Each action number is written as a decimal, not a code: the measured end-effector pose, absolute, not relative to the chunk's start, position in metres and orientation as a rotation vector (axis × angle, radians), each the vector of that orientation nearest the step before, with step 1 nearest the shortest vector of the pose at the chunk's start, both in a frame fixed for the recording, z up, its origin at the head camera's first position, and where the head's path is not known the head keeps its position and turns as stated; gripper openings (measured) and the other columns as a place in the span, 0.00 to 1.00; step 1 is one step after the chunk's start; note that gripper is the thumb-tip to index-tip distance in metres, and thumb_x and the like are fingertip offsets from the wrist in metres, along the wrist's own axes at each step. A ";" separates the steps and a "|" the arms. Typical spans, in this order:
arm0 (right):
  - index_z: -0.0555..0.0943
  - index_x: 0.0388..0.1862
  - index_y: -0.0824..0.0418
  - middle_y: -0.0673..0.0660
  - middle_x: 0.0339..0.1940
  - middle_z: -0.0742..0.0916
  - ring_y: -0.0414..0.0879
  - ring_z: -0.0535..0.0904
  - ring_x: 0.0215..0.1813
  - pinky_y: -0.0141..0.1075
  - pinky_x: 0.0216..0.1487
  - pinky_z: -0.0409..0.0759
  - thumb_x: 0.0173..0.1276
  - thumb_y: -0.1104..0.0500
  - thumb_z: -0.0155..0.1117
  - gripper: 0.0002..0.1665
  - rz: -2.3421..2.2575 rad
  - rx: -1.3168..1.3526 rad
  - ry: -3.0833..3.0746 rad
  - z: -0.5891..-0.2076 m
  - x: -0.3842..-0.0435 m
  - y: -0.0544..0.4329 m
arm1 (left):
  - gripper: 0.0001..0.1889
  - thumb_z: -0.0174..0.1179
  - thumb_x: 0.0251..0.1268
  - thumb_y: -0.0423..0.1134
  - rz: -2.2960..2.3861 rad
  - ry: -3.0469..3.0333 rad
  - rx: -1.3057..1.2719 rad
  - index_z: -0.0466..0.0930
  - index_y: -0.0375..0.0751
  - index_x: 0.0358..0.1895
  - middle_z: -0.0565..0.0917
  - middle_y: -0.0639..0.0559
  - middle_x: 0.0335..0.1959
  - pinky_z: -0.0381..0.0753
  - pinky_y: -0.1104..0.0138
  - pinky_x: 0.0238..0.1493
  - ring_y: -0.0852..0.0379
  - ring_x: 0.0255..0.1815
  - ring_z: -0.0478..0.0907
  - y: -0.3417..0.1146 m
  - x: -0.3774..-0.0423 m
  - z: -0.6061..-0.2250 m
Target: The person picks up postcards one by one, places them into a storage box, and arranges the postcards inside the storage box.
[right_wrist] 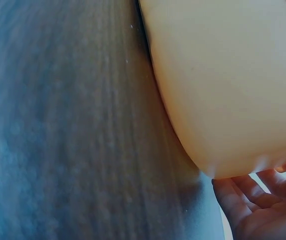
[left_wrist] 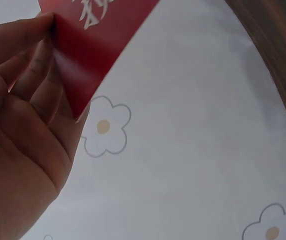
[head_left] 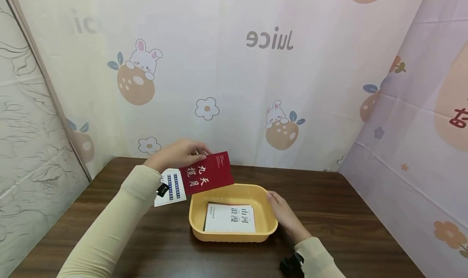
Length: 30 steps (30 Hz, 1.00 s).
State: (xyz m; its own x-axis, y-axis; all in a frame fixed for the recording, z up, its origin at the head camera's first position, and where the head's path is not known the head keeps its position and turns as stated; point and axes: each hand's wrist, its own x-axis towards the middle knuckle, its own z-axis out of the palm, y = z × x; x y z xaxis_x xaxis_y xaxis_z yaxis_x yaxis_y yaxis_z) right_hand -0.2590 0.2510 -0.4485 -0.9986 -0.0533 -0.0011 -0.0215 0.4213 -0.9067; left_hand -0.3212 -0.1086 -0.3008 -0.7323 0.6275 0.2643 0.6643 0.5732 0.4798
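A dark wood-grain table (head_left: 340,213) is backed by a pale, rabbit-printed cloth curtain (head_left: 226,66). At the rear left of a yellow rectangular plastic basin (head_left: 234,237), a red rectangular card (head_left: 218,173) with white characters is pinched between the left hand's (head_left: 180,153) thumb and fingers. The basin's right rim is held by the right hand (head_left: 287,216), fingertips against its outer wall shown only by the right wrist view.
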 end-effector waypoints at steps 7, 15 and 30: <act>0.68 0.72 0.66 0.66 0.63 0.79 0.53 0.80 0.55 0.47 0.53 0.80 0.84 0.47 0.42 0.30 -1.673 -0.064 2.627 -0.448 -0.259 0.250 | 0.10 0.62 0.71 0.36 -0.895 -2.759 -1.192 0.86 0.46 0.52 0.86 0.54 0.41 0.84 0.64 0.41 0.57 0.37 0.83 -0.094 -0.323 -0.310; 0.69 0.71 0.66 0.65 0.63 0.79 0.52 0.80 0.54 0.46 0.53 0.80 0.84 0.47 0.42 0.29 -1.674 -0.050 2.633 -0.448 -0.260 0.249 | 0.11 0.62 0.71 0.34 -0.843 -2.747 -1.311 0.86 0.45 0.52 0.87 0.54 0.43 0.83 0.62 0.48 0.58 0.41 0.82 -0.079 -0.329 -0.320; 0.70 0.71 0.66 0.65 0.62 0.79 0.52 0.80 0.55 0.47 0.55 0.79 0.84 0.49 0.41 0.28 -1.659 -0.032 2.652 -0.451 -0.263 0.249 | 0.10 0.61 0.72 0.35 -0.918 -2.919 -1.333 0.86 0.51 0.50 0.85 0.62 0.38 0.82 0.67 0.47 0.62 0.40 0.81 -0.046 -0.330 -0.348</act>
State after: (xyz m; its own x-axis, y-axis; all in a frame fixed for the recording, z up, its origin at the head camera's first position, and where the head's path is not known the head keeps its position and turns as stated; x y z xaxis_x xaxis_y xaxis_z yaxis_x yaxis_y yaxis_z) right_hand -0.2630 0.2487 -0.4509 -0.9997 -0.0242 -0.0003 -0.0103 0.4375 -0.8991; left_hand -0.3296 -0.0456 -0.3476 -0.6648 0.7455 0.0473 0.6384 0.5342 0.5541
